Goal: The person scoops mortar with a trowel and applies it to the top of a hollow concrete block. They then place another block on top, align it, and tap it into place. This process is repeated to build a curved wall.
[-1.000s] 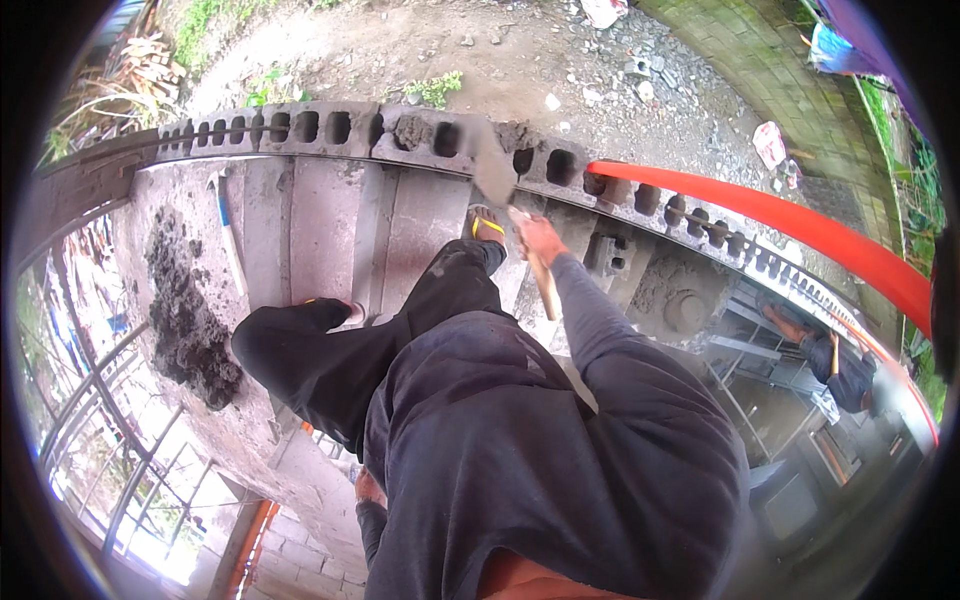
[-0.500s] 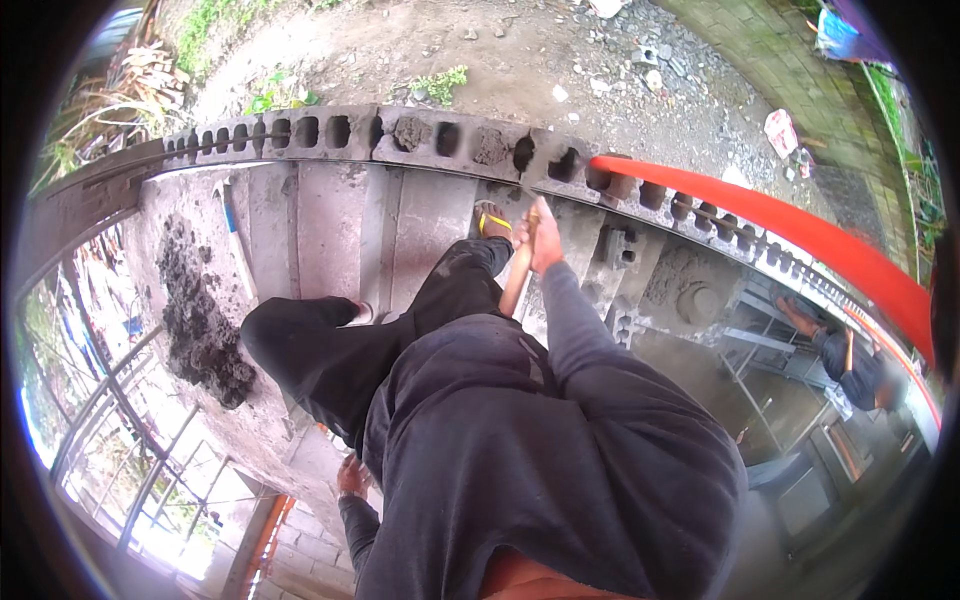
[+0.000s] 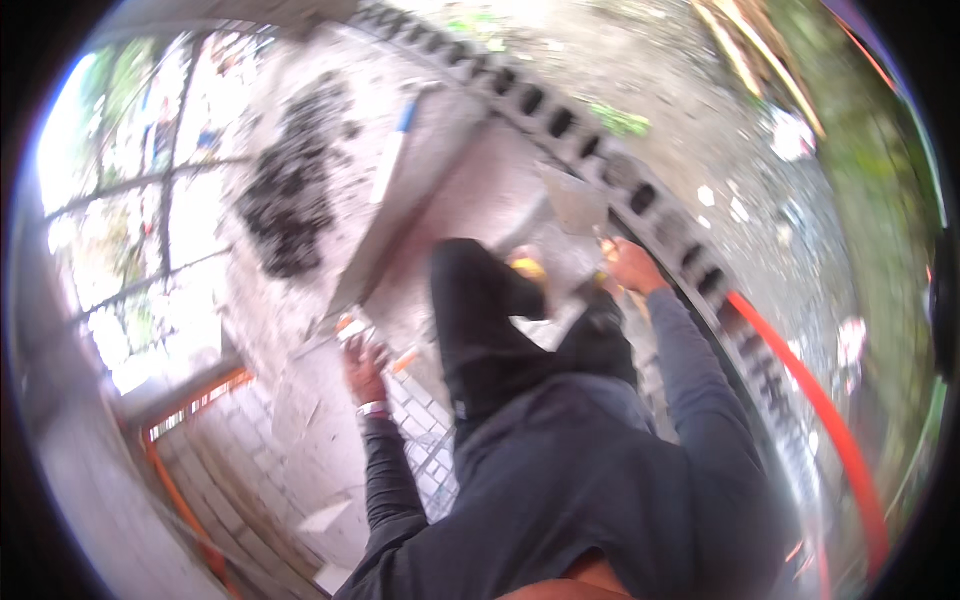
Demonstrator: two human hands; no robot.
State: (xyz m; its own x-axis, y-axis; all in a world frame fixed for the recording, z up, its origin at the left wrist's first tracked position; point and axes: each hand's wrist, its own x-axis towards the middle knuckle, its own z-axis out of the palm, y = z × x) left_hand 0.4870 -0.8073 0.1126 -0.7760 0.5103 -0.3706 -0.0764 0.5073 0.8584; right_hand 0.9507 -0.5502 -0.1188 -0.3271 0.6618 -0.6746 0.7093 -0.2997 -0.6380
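Note:
My right hand (image 3: 632,265) is closed around the wooden handle of a trowel. The trowel's flat grey blade (image 3: 577,203) points away from me, close to the inner side of a row of hollow concrete blocks (image 3: 560,122). My left hand (image 3: 366,368) is at the corner of a concrete ledge (image 3: 310,385), its fingers stretched forward and blurred; no held thing shows in it. Beyond that hand a pile of dark wet mortar (image 3: 295,185) lies on the concrete. A tool with a white-and-blue handle (image 3: 395,150) lies beside the mortar.
An orange-red hose or strip (image 3: 820,400) curves along the blocks on the right. Metal bars (image 3: 165,165) stand at the far left. Tiled floor (image 3: 425,430) shows lower down beside my left arm. Outside the blocks are rubble and wooden planks (image 3: 735,50).
My view has swung left, bringing the mortar nearer the middle. My left hand has come forward from beside my body to the ledge. The trowel stays in my right hand.

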